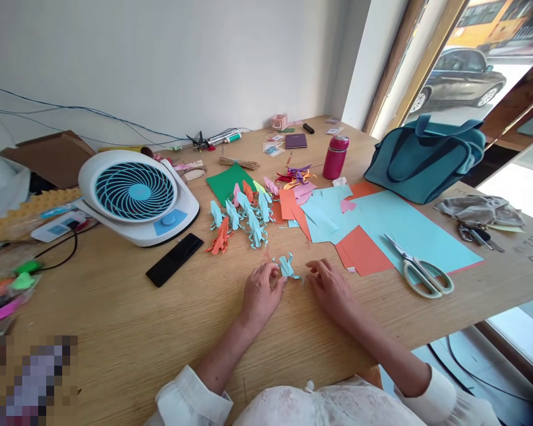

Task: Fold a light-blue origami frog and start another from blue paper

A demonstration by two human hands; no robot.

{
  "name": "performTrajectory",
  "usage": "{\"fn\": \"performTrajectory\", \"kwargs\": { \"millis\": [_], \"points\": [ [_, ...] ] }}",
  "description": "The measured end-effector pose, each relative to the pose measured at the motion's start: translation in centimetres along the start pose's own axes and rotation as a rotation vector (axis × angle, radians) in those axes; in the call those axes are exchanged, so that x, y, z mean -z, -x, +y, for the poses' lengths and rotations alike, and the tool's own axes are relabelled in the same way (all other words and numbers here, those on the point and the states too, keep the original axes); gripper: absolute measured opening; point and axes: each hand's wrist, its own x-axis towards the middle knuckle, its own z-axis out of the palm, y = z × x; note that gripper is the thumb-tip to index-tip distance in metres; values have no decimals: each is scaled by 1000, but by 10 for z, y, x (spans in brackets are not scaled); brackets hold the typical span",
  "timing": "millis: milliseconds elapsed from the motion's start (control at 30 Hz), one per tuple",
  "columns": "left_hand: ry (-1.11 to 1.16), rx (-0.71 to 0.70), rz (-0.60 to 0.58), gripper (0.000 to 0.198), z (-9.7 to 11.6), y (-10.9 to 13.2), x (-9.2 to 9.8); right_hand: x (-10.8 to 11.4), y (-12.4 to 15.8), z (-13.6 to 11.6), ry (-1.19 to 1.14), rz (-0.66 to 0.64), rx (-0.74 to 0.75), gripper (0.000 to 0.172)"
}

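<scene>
A small light-blue folded paper figure (287, 266) lies on the wooden table (137, 331) between my hands. My left hand (260, 293) pinches its left side with curled fingers. My right hand (331, 287) rests on the table just right of it, fingers bent and spread, fingertips close to the figure without clearly gripping it. Beyond them stands a cluster of finished paper figures (242, 216) in blue, orange and pink.
Scissors (421, 272) lie on light-blue and orange paper sheets (382, 231) at the right. A white desk fan (135, 195) and a black phone (174, 258) are at the left. A teal bag (426, 157), a red bottle (335, 157), keys (475, 234) and a green sheet (227, 182) lie farther back.
</scene>
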Motion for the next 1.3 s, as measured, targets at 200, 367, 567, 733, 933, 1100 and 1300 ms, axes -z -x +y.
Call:
{"fn": "performTrajectory", "kwargs": {
  "millis": [200, 367, 567, 733, 933, 1100, 1300],
  "points": [
    [79, 59, -8, 15, 3, 0, -1, -15, -19, -15, -64, -105, 46, 20],
    [100, 131, 75, 16, -12, 8, 24, -41, -31, -46, -103, -170, 131, 22],
    [0, 175, 214, 10, -46, 20, 61, -71, -50, -85, -168, -230, 272, 31],
    [-39, 192, 250, 9, -61, 25, 69, -74, -52, -82, -201, -184, 284, 30],
    [-298, 107, 368, 14, -78, -8, 90, -57, -84, -48, -159, -46, 158, 22],
    [-423, 144, 301, 30, -93, -47, 94, -62, -122, -43, -91, -29, 117, 40],
    [-520, 221, 219, 28, -95, -58, 82, -87, -133, -51, -28, -71, 123, 47]
  ]
}}
